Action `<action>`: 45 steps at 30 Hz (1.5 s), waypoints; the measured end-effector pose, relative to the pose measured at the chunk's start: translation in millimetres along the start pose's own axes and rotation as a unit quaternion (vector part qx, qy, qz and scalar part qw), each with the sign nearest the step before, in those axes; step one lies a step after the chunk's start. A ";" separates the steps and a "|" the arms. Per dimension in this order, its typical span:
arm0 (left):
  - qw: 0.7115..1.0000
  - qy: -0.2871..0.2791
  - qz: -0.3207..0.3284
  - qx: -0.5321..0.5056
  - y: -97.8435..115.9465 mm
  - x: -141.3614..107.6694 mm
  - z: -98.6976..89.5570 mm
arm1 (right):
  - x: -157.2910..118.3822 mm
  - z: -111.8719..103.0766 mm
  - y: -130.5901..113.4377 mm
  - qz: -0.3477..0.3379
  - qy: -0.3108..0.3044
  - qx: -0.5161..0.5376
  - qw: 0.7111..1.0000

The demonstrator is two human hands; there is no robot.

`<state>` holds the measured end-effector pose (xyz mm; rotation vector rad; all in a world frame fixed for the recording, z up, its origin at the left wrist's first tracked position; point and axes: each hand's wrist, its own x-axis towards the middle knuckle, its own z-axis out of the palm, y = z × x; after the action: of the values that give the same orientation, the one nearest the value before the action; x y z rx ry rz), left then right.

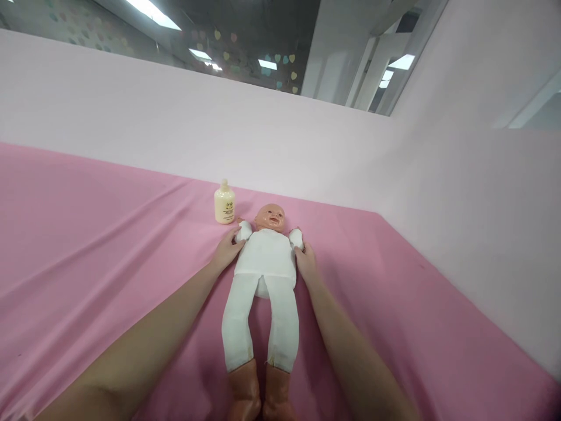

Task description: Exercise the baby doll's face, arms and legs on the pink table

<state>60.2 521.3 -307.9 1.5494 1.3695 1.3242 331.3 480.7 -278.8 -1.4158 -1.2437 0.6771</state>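
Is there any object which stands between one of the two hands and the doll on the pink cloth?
No, nothing visible stands in between: the left hand and the right hand each touch one arm of the doll. The pale yellow bottle stands beyond the left hand, beside the doll's head.
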 end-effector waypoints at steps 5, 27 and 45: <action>1.000 -0.003 -0.004 -0.010 0.6 -0.5 0.5 | 0.2 -0.1 -2.1 0.015 0.003 0.002 1.000; 1.000 0.000 -0.003 -0.011 1.1 -0.8 0.3 | -1.4 0.1 -2.8 0.018 -0.002 -0.004 1.000; 1.000 0.001 -0.009 -0.013 -3.7 2.2 0.5 | -2.3 -0.9 -4.1 0.028 0.001 -0.016 0.999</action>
<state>59.4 524.3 -311.0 1.5160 1.3596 1.3289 330.2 477.8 -275.3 -1.4814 -1.2219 0.6979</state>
